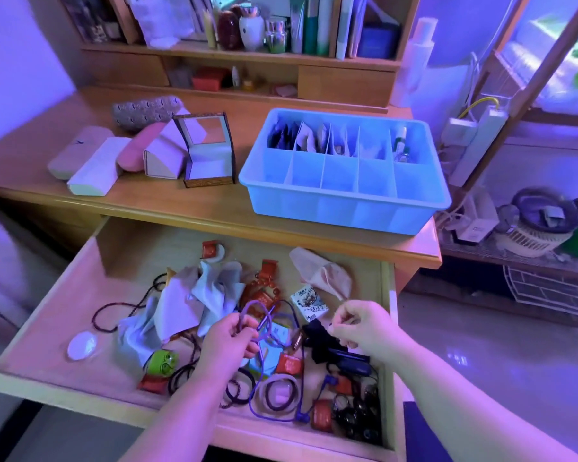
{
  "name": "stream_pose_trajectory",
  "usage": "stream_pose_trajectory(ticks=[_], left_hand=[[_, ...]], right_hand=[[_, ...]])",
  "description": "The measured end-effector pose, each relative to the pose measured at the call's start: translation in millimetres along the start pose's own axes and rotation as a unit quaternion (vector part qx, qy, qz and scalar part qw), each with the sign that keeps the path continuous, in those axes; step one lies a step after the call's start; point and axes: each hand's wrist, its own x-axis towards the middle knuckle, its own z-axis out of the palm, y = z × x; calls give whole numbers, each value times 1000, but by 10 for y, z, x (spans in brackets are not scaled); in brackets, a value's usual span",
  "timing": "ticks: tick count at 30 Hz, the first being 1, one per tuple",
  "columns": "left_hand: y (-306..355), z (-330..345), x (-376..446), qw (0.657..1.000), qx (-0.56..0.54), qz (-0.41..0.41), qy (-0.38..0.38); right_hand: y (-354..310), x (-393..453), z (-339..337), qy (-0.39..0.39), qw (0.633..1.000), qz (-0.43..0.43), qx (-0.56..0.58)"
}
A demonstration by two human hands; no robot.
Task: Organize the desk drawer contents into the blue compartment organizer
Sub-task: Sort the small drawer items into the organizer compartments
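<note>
Over the open drawer [80, 295], the left hand [229, 338] grips a loop of purple cord [267, 323] while the right hand [361, 323] pinches its other end, apparently to untangle it. The blue compartment organizer [344, 195] waits at the desktop's right edge, front row unfilled. Bead strings [121, 310], cloths [194, 305] and red packets [289, 363] crowd the cord's trailing length.

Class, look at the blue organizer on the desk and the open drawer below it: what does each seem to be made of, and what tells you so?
Blue organizer: probably moulded plastic, smooth and slightly translucent, with rounded rim and thin dividers. Drawer: apparently light wood or wood veneer, matte, with faint grain and squared board edges.
</note>
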Motion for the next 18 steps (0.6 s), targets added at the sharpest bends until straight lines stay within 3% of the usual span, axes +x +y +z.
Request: stream_pose_trajectory(ticks=[2, 4, 6, 8, 13, 15, 18], left_hand=[[7, 2, 26, 1000, -19, -4, 9], [5, 5, 42, 999, -37, -5, 21], [0, 1, 43, 999, -43, -5, 31], [-18, -11, 39, 998, -41, -7, 36], [-57, -18, 52, 1000, -14, -7, 27], [-72, -15, 61, 1000, -2, -7, 26], [-95, -20, 74, 1000, 2, -6, 25]], right_hand=[[-32, -41, -103, -25, 991, 38, 125], [-29, -21, -91, -10, 989, 52, 138], [16, 45, 26, 33, 999, 34, -21], [50, 64, 185, 50, 983, 9, -177], [178, 82, 436, -6, 922, 6, -387], [179, 80, 424, 4, 918, -15, -397], [146, 79, 240, 22, 965, -11, -261]])
